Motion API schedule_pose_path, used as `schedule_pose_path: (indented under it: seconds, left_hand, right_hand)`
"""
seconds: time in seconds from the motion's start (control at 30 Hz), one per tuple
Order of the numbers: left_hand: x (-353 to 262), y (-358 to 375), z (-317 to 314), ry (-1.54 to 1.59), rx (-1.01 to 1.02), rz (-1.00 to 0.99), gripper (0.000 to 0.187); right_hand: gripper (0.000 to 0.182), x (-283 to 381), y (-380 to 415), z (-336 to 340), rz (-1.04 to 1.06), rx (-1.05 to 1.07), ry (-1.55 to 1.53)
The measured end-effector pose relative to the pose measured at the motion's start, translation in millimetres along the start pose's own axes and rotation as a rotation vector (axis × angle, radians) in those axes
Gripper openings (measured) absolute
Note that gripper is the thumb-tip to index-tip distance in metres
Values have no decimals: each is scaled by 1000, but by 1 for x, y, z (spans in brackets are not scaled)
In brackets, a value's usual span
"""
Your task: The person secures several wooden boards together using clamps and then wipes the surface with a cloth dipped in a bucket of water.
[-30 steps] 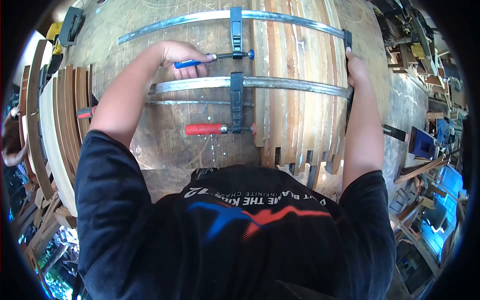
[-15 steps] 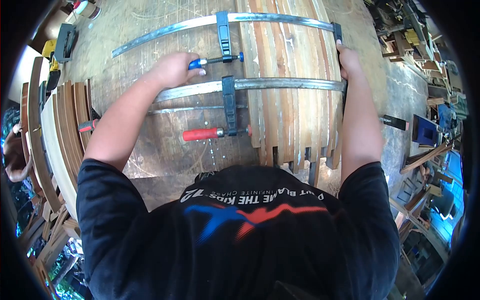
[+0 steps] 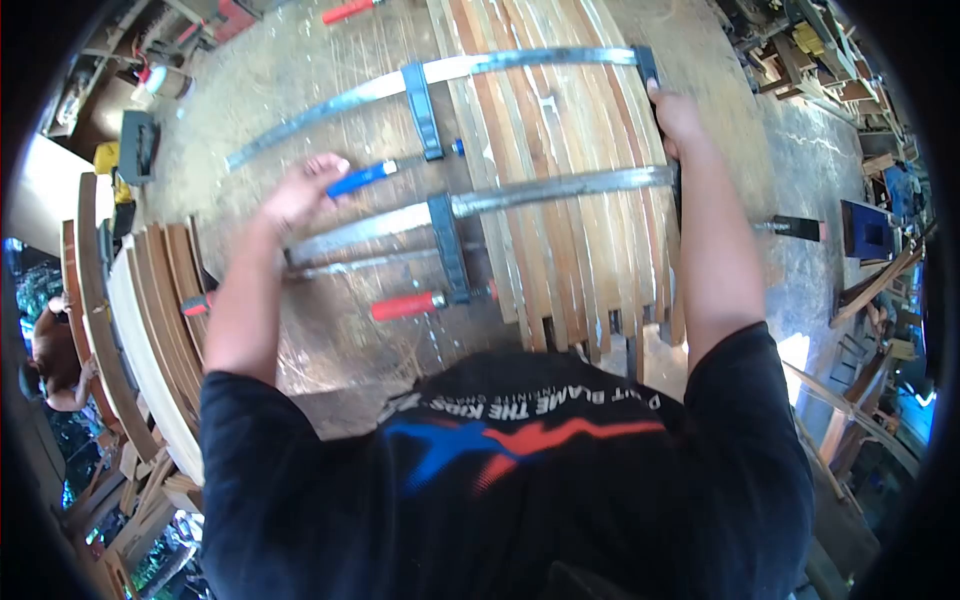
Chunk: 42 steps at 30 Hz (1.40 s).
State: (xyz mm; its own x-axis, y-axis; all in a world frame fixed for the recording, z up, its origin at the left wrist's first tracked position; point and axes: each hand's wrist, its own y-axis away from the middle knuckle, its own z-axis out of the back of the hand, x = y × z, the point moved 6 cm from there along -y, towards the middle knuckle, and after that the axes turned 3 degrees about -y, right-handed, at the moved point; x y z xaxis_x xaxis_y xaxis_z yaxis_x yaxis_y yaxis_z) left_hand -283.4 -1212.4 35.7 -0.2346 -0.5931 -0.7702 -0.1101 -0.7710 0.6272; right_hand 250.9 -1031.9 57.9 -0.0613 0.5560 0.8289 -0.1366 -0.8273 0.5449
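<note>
A panel of glued wooden strips (image 3: 560,130) lies under two bar clamps, with white glue along its seams. My left hand (image 3: 300,192), slightly blurred, is at the end of the blue handle (image 3: 362,178) of the farther bar clamp (image 3: 540,60), thumb and fingers loosely about it. At the panel's right edge, my right hand (image 3: 682,125) is closed on this clamp's fixed jaw, thumb on top; its other fingers are mostly hidden. The nearer bar clamp (image 3: 560,190) crosses the panel too, and its red handle (image 3: 408,305) is untouched.
Long wooden boards (image 3: 150,320) stand at the left, with another person (image 3: 62,350) beyond them. A red-handled tool (image 3: 350,10) lies at the table's far side. A dark tool case (image 3: 138,147) is at far left. Dark bar ends (image 3: 795,228) stick out at right.
My left hand has turned and loosened at the blue handle, which now shows more of its length. My right hand stays on the jaw. The whole view has shifted and tilted.
</note>
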Motion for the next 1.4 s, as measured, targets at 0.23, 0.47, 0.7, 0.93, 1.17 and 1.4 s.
schedule_pose_path:
  seconds: [0.23, 0.47, 0.7, 0.93, 1.17, 1.4]
  left_hand:
    - [-12, 17, -14, 42, -99, -44, 33]
    - [9, 21, -6, 130, -154, 162, 42]
    - [15, 9, 7, 141, -111, -163, 33]
    - [-7, 32, -11, 60, -263, 137, 31]
    - [19, 15, 12, 30, -171, 124, 37]
    - [7, 17, 2, -52, -101, -104, 32]
  right_hand:
    - [43, -4, -13, 2, 49, 52, -10]
    - [44, -2, -5, 3, 19, 49, 55]
    - [46, 0, -13, 3, 97, 30, 104]
    - [49, -8, -19, 5, 8, 36, 57]
    - [46, -2, -7, 1, -7, 49, 32]
    - [45, -2, -10, 3, -1, 26, 77]
